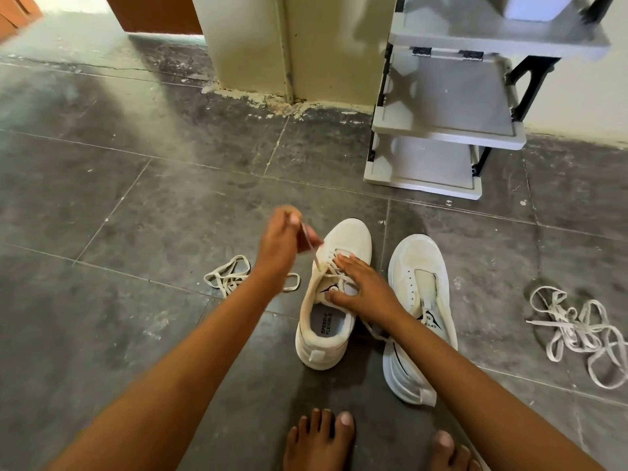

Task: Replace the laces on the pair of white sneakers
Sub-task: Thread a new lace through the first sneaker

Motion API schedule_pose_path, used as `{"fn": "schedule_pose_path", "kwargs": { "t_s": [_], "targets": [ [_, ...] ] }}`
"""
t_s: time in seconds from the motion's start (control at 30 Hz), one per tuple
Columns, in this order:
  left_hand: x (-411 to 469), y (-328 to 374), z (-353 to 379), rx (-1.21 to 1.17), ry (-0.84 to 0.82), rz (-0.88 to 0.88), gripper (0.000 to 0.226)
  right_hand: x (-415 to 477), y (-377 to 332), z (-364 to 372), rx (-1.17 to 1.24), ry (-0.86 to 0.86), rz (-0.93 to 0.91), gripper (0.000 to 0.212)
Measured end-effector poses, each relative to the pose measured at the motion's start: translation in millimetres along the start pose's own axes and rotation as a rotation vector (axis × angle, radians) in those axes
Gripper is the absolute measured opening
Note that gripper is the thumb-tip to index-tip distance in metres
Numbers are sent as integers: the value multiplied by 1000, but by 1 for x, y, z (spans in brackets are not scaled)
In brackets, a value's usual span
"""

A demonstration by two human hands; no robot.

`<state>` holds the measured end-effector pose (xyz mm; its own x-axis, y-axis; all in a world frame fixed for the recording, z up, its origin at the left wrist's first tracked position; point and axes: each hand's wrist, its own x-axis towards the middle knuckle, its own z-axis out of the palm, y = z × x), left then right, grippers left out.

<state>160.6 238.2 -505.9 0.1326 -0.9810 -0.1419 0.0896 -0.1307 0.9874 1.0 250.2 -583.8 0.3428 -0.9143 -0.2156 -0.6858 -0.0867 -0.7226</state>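
Observation:
Two white sneakers stand side by side on the dark tiled floor. The left sneaker (pixel 331 321) is partly laced. My left hand (pixel 282 241) pinches one end of its lace (pixel 311 248) and holds it up and to the left, drawn taut from the eyelets. My right hand (pixel 362 288) lies flat on the sneaker's tongue and laces, fingers straight. The right sneaker (pixel 419 266) has bare eyelets and no lace. A loose lace (pixel 227 275) lies left of the shoes, partly behind my left forearm. A tangle of loose laces (pixel 577 329) lies at the far right.
A grey shelf rack (pixel 445 134) with black side frames stands against the wall beyond the shoes. A cream wall corner (pixel 289 52) lies behind. My bare toes (pixel 323 433) show at the bottom edge.

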Motion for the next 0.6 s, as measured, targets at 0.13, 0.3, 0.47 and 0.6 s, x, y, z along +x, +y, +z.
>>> {"fn": "schedule_pose_path", "kwargs": {
  "t_s": [0.13, 0.3, 0.47, 0.6],
  "targets": [
    [32, 72, -17, -332, 79, 220, 24, -4, -1, -2, -2, 81, 0, 80],
    [27, 14, -14, 938, -66, 37, 33, -12, 2, -2, -100, 78, 26, 92],
    [10, -33, -11, 1178, -327, -109, 25, -11, 2, 2, -33, 67, 68, 93],
    [12, 11, -20, 393, -291, -117, 25, -10, 0, 0, -76, 34, 78, 93]
  ]
}}
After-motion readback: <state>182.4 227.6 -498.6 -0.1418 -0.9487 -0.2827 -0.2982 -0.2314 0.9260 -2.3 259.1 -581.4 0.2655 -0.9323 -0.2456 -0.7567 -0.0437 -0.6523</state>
